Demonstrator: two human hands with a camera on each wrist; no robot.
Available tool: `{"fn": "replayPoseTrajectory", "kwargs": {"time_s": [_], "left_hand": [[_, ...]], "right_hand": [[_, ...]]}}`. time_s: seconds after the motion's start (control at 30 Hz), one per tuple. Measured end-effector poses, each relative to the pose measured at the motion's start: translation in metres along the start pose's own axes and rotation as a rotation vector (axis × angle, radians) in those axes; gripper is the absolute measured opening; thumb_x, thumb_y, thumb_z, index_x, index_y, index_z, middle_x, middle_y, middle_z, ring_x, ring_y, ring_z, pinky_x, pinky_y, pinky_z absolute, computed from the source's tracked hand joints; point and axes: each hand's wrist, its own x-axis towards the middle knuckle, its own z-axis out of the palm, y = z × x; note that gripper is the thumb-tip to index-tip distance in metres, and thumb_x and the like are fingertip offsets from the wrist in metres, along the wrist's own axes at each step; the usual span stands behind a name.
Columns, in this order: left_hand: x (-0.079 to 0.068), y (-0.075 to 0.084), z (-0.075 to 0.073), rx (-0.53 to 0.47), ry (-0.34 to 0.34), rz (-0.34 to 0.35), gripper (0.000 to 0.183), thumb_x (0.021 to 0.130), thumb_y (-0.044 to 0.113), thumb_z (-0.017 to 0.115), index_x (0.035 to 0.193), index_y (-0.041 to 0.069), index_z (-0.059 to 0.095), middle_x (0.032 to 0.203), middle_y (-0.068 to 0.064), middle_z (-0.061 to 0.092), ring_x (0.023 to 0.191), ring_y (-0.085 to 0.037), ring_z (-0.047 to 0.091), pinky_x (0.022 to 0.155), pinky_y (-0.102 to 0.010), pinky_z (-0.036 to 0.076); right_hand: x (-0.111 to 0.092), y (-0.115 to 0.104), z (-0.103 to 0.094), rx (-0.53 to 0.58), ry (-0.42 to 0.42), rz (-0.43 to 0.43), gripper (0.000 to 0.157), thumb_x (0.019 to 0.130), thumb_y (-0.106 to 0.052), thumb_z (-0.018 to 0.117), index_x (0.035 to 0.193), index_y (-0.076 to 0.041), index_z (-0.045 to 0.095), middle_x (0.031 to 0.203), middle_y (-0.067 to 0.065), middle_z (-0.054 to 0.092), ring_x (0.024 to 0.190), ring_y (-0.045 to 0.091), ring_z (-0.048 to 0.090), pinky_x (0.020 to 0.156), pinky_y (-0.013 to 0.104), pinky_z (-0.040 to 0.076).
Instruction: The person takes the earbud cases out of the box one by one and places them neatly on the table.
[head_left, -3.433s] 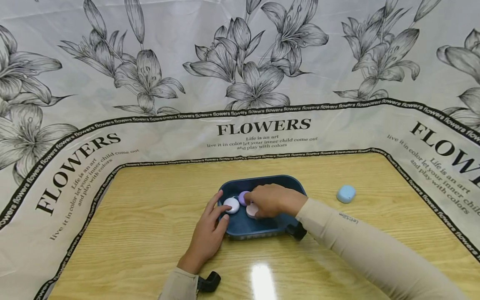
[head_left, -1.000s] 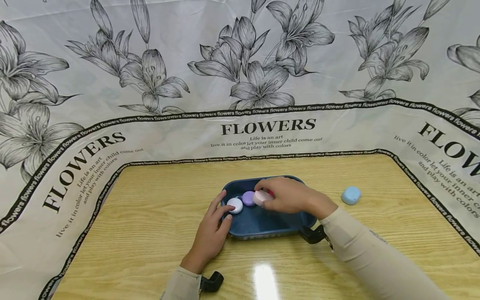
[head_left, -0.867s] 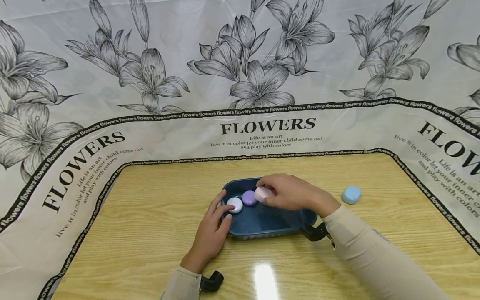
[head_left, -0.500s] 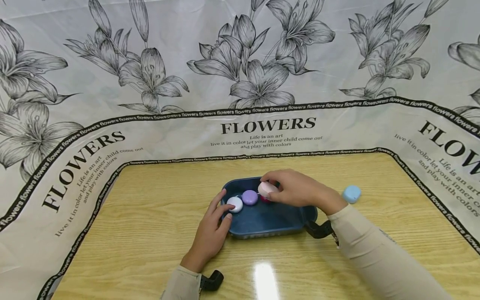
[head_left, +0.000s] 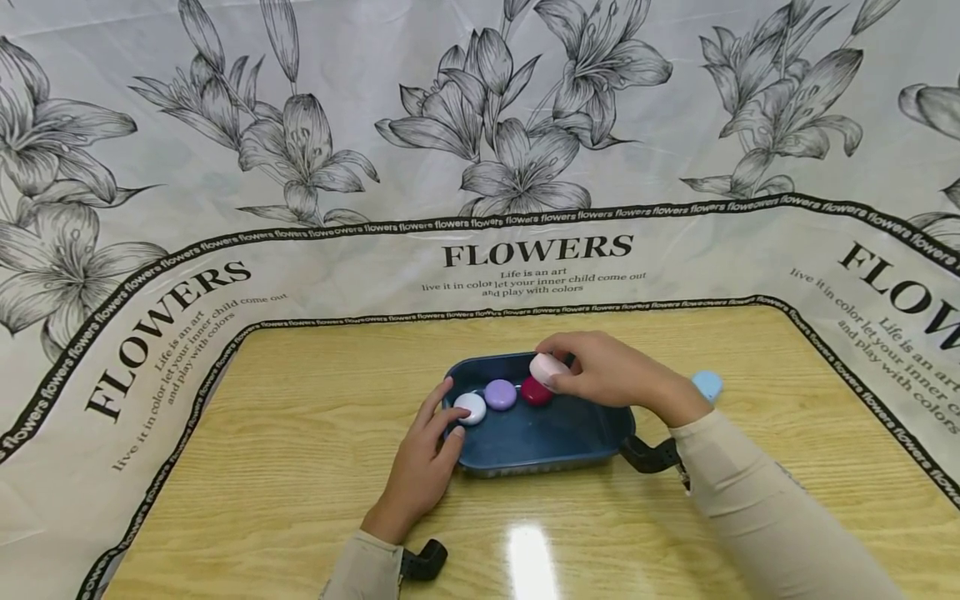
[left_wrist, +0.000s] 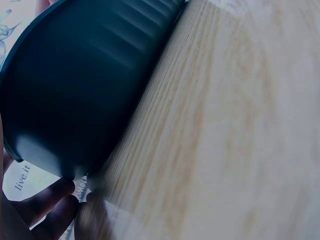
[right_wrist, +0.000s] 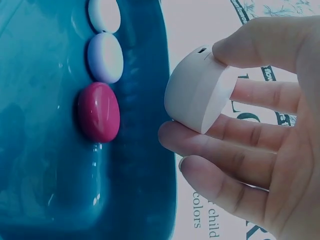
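Note:
My right hand [head_left: 611, 371] pinches a pale pink rounded case [head_left: 548, 368] over the far right part of a dark blue tray [head_left: 540, 457]. In the right wrist view, a small slot shows in the pale case [right_wrist: 192, 87], held between thumb and fingertips. Inside the tray, a white round case [head_left: 471, 408], a purple one [head_left: 500, 395] and a dark red one [head_left: 535, 392] form a row along the back. My left hand [head_left: 416, 471] holds the tray's left end, one fingertip reaching over the rim onto the white case. Its curled fingers [left_wrist: 62, 210] show beside the tray's outer wall.
A light blue rounded case [head_left: 707, 385] lies on the wooden table [head_left: 322, 400] right of the tray, partly hidden behind my right wrist. A flower-printed cloth [head_left: 337, 275] borders the table at the back and sides. Black wrist mounts [head_left: 425, 560] stick out from both sleeves.
My right hand has lifted the pale pink case and carried it right and away, uncovering the dark red case. My left hand keeps its place at the tray.

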Motion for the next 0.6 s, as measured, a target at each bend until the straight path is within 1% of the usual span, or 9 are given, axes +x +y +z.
{"fn": "replayPoseTrajectory", "kwargs": {"time_s": [0.2, 0.4, 0.6], "left_hand": [[0.000, -0.001, 0.001, -0.002, 0.005, 0.007, 0.025, 0.104, 0.022, 0.053, 0.125, 0.019, 0.067, 0.161, 0.013, 0.028, 0.144, -0.011, 0.031, 0.108, -0.050, 0.038], [0.000, 0.000, 0.001, 0.002, 0.010, 0.015, 0.025, 0.103, 0.021, 0.053, 0.125, 0.018, 0.067, 0.161, 0.012, 0.028, 0.145, -0.013, 0.032, 0.107, -0.051, 0.039], [0.000, 0.002, 0.000, 0.001, 0.002, -0.008, 0.026, 0.104, 0.021, 0.052, 0.125, 0.018, 0.067, 0.161, 0.015, 0.027, 0.144, -0.009, 0.031, 0.109, -0.049, 0.037]], "right_hand": [[-0.004, 0.005, -0.004, -0.009, 0.008, 0.022, 0.043, 0.093, -0.022, 0.070, 0.133, -0.006, 0.061, 0.111, 0.004, 0.067, 0.085, 0.016, 0.061, 0.076, 0.035, 0.050], [-0.009, 0.013, -0.010, 0.014, 0.031, 0.037, 0.043, 0.093, -0.020, 0.069, 0.132, -0.006, 0.060, 0.110, 0.007, 0.068, 0.081, 0.017, 0.062, 0.071, 0.034, 0.051], [-0.014, 0.016, -0.017, 0.035, 0.077, 0.066, 0.043, 0.093, -0.022, 0.070, 0.133, -0.007, 0.060, 0.111, 0.008, 0.067, 0.079, 0.017, 0.064, 0.070, 0.035, 0.052]]}}
